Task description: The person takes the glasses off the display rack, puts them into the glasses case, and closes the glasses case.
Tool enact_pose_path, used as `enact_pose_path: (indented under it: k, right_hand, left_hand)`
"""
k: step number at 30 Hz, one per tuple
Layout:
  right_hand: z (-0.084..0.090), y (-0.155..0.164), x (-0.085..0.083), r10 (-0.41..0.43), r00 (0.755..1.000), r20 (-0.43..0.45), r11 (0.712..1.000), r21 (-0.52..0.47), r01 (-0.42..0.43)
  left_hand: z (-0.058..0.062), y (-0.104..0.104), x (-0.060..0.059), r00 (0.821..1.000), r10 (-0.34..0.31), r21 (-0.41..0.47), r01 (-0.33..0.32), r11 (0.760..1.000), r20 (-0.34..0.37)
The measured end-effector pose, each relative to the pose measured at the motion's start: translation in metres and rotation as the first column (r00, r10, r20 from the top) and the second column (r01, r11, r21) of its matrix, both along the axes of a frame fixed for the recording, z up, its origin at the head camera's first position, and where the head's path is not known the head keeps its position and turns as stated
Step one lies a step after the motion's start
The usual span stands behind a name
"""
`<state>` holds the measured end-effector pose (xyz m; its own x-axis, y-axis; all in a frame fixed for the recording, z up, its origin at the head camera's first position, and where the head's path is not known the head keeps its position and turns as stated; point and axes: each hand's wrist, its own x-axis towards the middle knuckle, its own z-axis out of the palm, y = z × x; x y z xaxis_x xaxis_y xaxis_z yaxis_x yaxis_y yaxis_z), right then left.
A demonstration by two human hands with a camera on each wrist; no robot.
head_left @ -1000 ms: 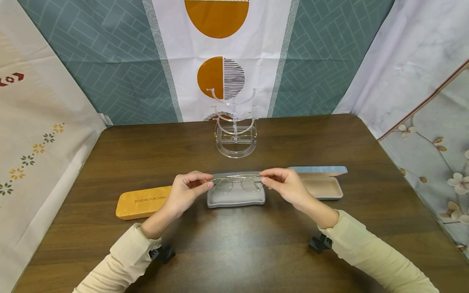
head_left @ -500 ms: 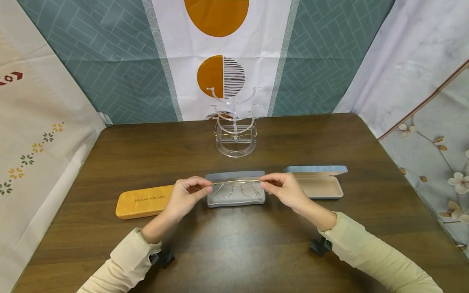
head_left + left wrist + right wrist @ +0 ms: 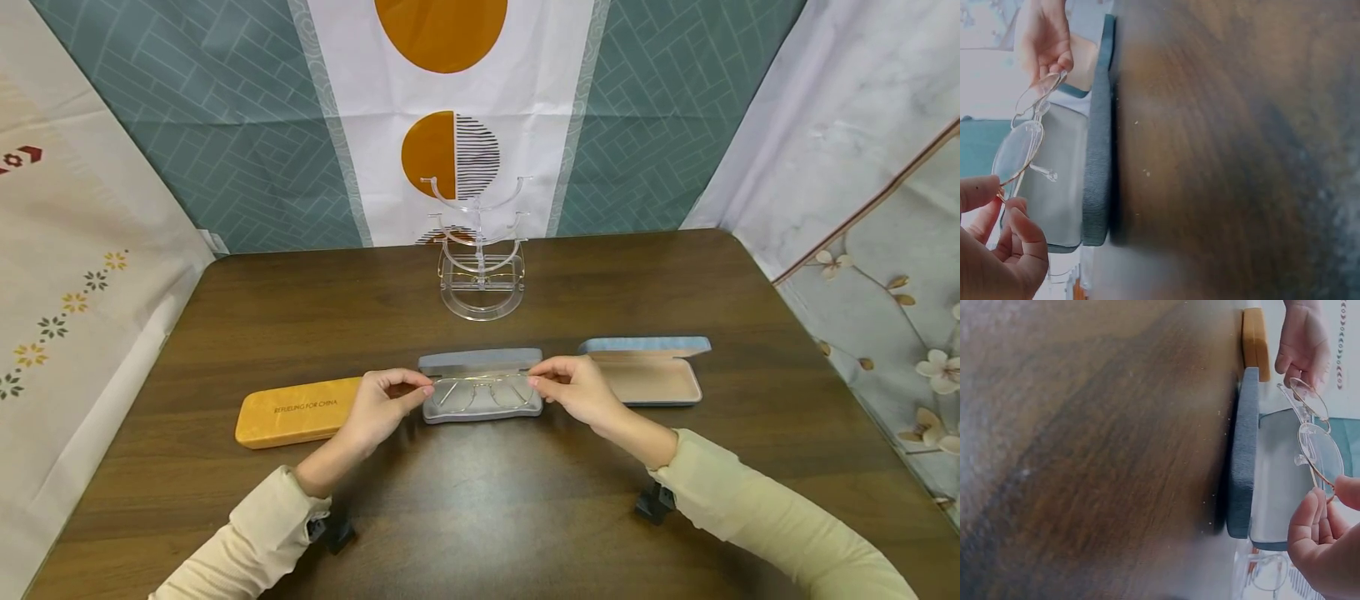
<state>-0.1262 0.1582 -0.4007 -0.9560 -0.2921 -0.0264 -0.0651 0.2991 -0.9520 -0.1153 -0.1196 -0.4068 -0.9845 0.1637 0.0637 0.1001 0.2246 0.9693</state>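
An orange case (image 3: 288, 412) lies left of the open grey case (image 3: 480, 410) on the worktop (image 3: 480, 508). The left hand (image 3: 378, 406) and right hand (image 3: 576, 390) each pinch an end of gold-rimmed glasses (image 3: 480, 390), held low over the grey case; right of it, a blue case (image 3: 651, 377) lies open.
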Motion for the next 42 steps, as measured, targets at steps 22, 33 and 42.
enact_pose_path:
  k: [22, 33, 42]
  right_hand:
    - [-0.012, -0.004, -0.008, 0.006, 1.000, 0.025, 0.997, 0.073, -0.008]
    - [-0.017, -0.006, -0.010, -0.010, 1.000, 0.008, 0.995, 0.098, 0.009]
    - [-0.018, -0.006, -0.010, -0.025, 1.000, 0.018, 0.991, 0.133, 0.022]
  left_hand:
    - [-0.008, 0.003, -0.009, 0.987, 0.000, -0.057, 0.009, 0.998, 0.161]
    - [0.003, 0.009, -0.005, 0.987, 0.001, -0.159, 0.025, 0.987, 0.163]
    - [-0.014, 0.006, -0.013, 0.993, 0.016, -0.230, 0.012, 0.973, 0.120]
